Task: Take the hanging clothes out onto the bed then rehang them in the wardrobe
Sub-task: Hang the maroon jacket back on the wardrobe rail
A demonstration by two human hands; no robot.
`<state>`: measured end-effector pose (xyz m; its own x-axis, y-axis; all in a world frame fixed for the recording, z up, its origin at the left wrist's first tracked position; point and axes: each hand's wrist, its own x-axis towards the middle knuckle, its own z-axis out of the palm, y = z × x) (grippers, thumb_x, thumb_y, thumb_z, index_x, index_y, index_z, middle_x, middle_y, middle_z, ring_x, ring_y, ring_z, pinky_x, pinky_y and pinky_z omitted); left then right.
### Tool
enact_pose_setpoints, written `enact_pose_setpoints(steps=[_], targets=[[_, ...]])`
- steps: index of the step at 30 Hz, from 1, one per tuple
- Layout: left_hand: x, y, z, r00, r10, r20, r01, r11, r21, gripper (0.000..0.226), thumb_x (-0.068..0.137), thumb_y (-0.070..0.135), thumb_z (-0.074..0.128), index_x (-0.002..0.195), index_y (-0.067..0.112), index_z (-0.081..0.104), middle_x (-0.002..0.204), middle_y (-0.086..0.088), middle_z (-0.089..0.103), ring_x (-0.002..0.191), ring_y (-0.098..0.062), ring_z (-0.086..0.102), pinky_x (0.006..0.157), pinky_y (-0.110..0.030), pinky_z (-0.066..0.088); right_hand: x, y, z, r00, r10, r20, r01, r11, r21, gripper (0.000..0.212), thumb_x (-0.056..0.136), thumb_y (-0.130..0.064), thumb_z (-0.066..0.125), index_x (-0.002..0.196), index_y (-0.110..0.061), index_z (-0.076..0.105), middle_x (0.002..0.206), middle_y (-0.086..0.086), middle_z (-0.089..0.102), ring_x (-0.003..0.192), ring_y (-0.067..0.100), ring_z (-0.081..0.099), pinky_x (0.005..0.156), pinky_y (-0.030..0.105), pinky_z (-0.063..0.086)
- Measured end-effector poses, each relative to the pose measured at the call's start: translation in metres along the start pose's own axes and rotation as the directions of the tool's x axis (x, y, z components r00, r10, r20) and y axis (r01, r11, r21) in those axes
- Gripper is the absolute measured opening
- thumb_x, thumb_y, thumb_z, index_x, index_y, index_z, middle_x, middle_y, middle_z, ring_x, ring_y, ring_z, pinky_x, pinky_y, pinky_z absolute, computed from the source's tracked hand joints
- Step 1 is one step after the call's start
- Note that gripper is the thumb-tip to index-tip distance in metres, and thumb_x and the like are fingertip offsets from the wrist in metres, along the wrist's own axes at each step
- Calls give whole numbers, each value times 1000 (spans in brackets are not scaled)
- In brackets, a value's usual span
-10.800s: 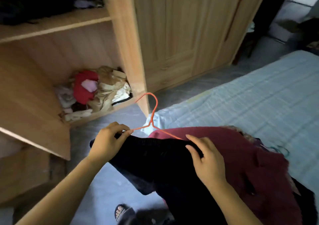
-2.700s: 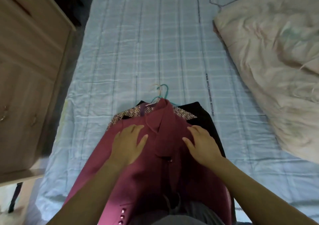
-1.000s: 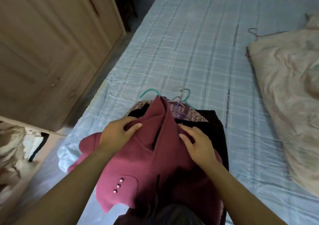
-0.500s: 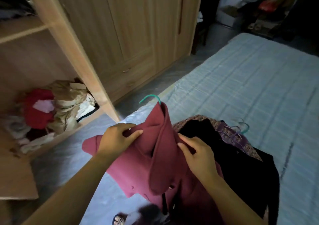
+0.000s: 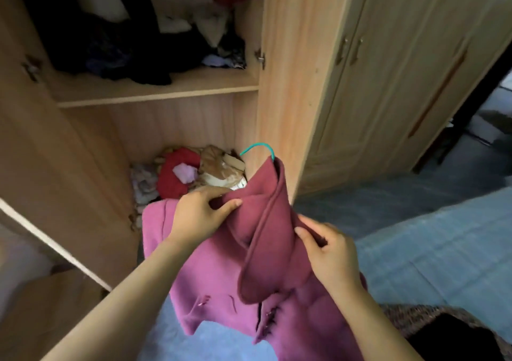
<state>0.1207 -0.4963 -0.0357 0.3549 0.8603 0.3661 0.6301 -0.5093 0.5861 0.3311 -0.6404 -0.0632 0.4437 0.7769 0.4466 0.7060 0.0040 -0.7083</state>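
left hand: pinches maroon coat at its left shoulder | right hand: grips coat's right shoulder | coat: held up between both hands before open wardrobe, teal hanger hook poking above collar | bed: at right

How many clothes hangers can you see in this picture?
1: a teal hanger, its hook poking from the collar of the maroon coat held before the open wardrobe. More may be hidden from view.

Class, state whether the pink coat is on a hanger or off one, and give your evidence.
On a hanger: a teal hook sticks out of the collar of the pink coat.
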Motion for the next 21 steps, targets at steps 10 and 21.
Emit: enact_pose_setpoints(steps=[10,21], targets=[[110,-103,-85,938,-75,-340,98,994,49,51,72,68,48,95,29,72,76,5,65,73,-17,61,71,-37,50,152,-81,129,983,-169,73,153,970,187,23,78,-21,75,101,-22,74,87,-18,67,80,-4,61,69,6,43],[341,-157,-107,871,-96,-481,110,994,0,50,67,76,47,91,38,68,88,15,69,88,-8,62,87,-42,46,391,-104,227,967,-256,8,244,928,280,27,76,-30,74,103,-31,71,91,-22,67,87,-5,64,74,16,52]])
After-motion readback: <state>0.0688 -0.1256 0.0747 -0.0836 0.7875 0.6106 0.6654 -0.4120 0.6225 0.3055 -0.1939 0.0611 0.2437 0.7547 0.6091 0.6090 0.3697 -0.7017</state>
